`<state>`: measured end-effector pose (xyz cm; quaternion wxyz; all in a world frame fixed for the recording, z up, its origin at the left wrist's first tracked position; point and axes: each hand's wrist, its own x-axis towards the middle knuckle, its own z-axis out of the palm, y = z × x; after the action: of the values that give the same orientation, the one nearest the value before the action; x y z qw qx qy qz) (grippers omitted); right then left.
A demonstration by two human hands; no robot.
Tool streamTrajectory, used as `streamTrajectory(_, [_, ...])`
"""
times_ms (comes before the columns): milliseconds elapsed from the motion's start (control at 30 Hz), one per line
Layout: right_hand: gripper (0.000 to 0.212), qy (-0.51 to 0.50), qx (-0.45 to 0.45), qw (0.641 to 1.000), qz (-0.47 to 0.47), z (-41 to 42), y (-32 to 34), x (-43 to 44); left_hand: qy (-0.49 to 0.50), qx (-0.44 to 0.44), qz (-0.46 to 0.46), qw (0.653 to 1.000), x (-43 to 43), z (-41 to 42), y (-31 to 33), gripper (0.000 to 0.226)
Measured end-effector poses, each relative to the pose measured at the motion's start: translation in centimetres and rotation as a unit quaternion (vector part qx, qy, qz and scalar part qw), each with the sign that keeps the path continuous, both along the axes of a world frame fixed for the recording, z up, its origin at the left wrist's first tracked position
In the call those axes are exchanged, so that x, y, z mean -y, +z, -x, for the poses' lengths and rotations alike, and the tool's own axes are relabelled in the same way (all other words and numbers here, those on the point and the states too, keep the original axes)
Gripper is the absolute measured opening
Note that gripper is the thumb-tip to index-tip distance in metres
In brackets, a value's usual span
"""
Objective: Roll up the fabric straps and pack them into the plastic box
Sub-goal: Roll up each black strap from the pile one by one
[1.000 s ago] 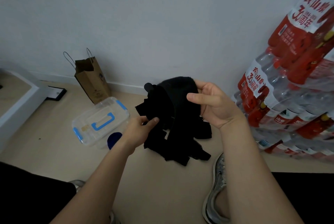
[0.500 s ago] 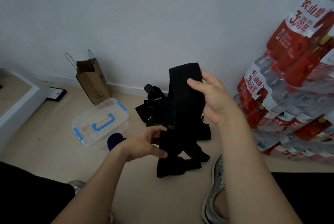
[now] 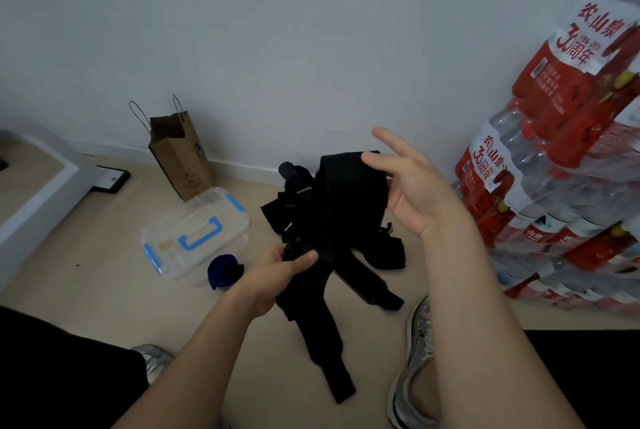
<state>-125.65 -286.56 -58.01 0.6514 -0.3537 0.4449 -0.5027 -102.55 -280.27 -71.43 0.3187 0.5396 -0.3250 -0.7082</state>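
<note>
Fabric comes first: the loose tail of the black strap (image 3: 332, 356) hangs closest to me, beside the grey shoe (image 3: 414, 359), and I cannot tell whether its tip touches the floor (image 3: 104, 273). Higher up, my left hand (image 3: 287, 267) has its fingers curled round the strap at mid-length. Beyond that, my right hand (image 3: 415, 193) holds the top end raised, the thumb laid across the fabric and pinning it to the palm while the other fingers stand straight and spread.

Behind the stretched strap, the heap of straps (image 3: 384, 252) lies on the floor. To its left sits the plastic box (image 3: 162, 255), its blue-handled lid apparently closed. A dark blue round thing (image 3: 221, 273) touches the box's near corner; I cannot make out what it is. Farther back, a paper bag (image 3: 180, 158) stands against the wall (image 3: 311, 48), and packs of bottled water (image 3: 554, 186) are stacked on the right.

As I read it, one strap is singled out and pulled straight, with no turn rolled yet. Next I would need to fold the top end over itself and wind it tightly, with the left hand feeding and keeping tension. The box then has to be opened.
</note>
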Motion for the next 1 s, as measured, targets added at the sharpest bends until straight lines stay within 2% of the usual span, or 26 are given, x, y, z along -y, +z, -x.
streamTrajectory(67, [0.072,-0.003,0.019,1.0,0.021,-0.2,0.0,0.1,-0.042,0.029,-0.021,0.998,-0.4,-0.4,-0.7,0.033])
streamTrajectory(167, [0.079,-0.014,0.035,0.997,0.062,-0.1,0.0,0.2,-0.085,0.056,-0.017,0.995,-0.9,-0.7,-1.5,0.033])
streamTrajectory(300, [0.077,-0.009,0.003,0.996,0.086,-0.1,-0.3,0.1,-0.026,0.11,0.014,0.993,-0.8,-0.5,-2.3,0.017])
streamTrajectory(367, [0.078,-0.032,0.008,0.996,0.083,-0.6,-0.4,0.2,0.01,0.109,0.035,0.993,-1.1,-0.5,-2.3,0.018])
streamTrajectory(467, [0.09,-0.064,0.04,0.995,0.067,-1.1,-0.3,0.1,0.03,0.168,0.052,0.984,-1.5,-0.4,-2.3,0.03])
streamTrajectory(533, [0.083,-0.075,0.029,0.994,0.07,-1.2,-0.1,0.0,0.044,0.18,0.035,0.982,-1.6,-0.3,-2.6,0.029])
streamTrajectory(667, [0.045,-0.082,-0.023,0.992,0.088,-1.6,0.4,-0.4,-0.013,0.17,-0.023,0.985,-2.3,-0.4,-3.2,0.026])
streamTrajectory(733, [0.041,-0.081,-0.042,0.991,0.102,-2.1,0.8,-0.6,-0.045,0.161,-0.064,0.984,-2.6,-0.7,-3.6,0.027])
streamTrajectory(900, [0.059,-0.019,-0.091,0.987,0.129,-2.9,1.2,-1.1,-0.087,0.143,-0.135,0.977,-3.1,-1.4,-5.2,0.025])
streamTrajectory(1000, [0.076,0.033,-0.097,0.986,0.131,-3.8,1.3,-1.6,-0.104,0.219,-0.099,0.965,-2.8,-1.6,-6.1,0.025])
